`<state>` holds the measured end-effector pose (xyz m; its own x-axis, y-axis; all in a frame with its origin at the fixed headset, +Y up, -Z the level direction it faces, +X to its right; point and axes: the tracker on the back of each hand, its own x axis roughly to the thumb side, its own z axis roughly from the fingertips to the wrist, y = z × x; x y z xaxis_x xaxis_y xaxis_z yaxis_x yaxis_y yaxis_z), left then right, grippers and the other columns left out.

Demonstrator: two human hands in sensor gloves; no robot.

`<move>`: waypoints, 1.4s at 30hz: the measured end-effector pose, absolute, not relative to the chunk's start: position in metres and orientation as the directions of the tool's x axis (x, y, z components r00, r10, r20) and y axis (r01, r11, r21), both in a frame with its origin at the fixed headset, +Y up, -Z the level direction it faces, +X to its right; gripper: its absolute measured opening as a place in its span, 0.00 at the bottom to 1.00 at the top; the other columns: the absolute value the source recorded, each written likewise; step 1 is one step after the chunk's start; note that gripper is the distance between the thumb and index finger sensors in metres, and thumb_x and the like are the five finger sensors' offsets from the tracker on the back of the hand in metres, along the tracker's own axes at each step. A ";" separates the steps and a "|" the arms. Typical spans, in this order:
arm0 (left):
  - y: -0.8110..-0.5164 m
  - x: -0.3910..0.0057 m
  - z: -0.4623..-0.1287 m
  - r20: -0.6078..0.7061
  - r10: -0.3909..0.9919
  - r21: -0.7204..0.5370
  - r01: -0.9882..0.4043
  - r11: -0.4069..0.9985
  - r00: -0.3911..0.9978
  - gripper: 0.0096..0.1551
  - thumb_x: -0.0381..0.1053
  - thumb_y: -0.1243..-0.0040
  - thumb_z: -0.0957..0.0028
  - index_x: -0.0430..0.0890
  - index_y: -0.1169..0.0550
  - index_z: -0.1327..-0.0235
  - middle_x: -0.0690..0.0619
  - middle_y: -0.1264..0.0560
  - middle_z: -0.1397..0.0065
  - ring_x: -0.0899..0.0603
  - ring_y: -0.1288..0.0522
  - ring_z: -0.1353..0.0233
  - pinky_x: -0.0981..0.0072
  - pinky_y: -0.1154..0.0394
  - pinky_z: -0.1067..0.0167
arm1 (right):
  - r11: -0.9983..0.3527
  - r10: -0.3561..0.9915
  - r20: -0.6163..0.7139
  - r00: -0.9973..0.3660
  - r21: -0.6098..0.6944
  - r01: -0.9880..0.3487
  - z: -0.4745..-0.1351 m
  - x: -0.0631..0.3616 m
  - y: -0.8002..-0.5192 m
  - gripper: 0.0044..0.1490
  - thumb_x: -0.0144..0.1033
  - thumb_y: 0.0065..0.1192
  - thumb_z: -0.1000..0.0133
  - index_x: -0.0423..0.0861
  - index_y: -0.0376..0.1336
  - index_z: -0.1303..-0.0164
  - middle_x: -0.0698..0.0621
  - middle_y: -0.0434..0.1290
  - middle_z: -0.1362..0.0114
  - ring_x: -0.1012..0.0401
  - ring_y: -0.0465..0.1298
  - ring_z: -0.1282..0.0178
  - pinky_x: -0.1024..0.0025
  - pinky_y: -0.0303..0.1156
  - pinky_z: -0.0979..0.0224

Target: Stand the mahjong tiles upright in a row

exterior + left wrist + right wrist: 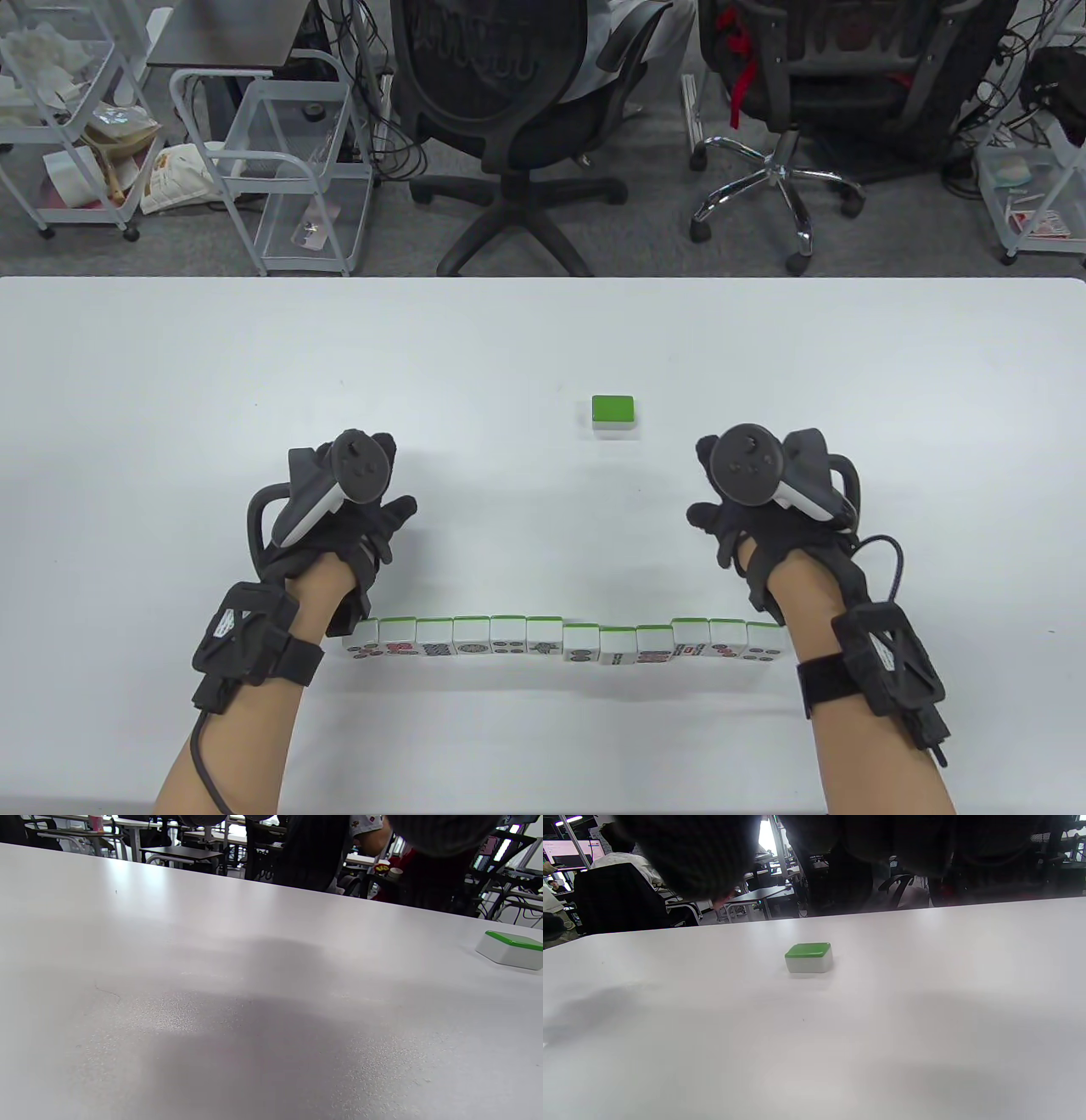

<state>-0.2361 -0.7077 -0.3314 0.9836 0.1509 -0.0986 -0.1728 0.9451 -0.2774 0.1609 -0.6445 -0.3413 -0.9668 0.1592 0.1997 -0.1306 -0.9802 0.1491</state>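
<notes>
Beyond the standing tile row (562,641), between empty loose-fingered left hand (352,509) and right hand (755,501), the face-down green-backed tile (613,413) looked rigid, slick and light, best pinched by its short ends.

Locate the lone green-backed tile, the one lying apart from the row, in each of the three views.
Table view: the lone tile lies flat, green back up, right of centre, beyond the row of tiles.
Left wrist view: at the right edge, partly cut off.
Right wrist view: near the centre.
Shared landmark: the white table, whose far edge shows in every view.
</notes>
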 end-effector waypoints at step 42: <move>-0.708 -0.243 -0.329 -0.094 0.192 -0.313 -0.212 0.926 0.977 0.49 0.70 0.48 0.66 0.62 0.51 0.31 0.54 0.55 0.18 0.36 0.50 0.16 0.39 0.47 0.24 | -0.879 0.151 0.193 -0.970 0.474 -0.042 -0.451 0.103 -0.726 0.53 0.33 0.73 0.66 0.32 0.52 0.33 0.30 0.62 0.29 0.44 0.82 0.46 0.46 0.77 0.43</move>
